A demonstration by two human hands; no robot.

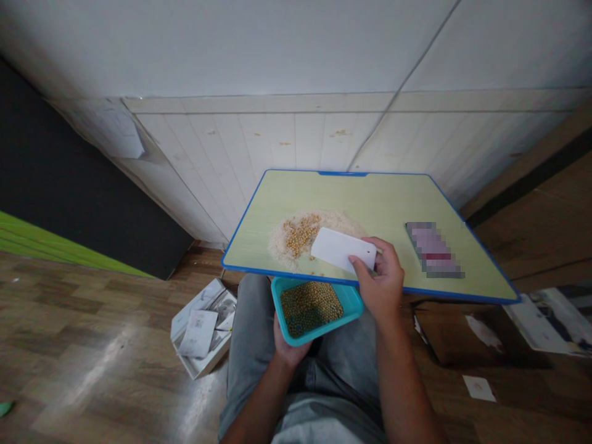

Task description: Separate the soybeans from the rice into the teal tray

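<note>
- We face a counter with a yellow-green top and blue edge, set before a white-panelled wall.
- Right grip: our right hand pinches a white card between thumb and fingers, above the counter's near side.
- Left grip: our left hand supports a teal tub from its near side, below the counter's near edge; golden beans cover its bottom.
- We see loose beans lying among pale grains, beside the card.

left hand: fingers mostly hidden under tub. flat item: pixelated, unreadable. green item: cut by left edge, unidentifiable.
</note>
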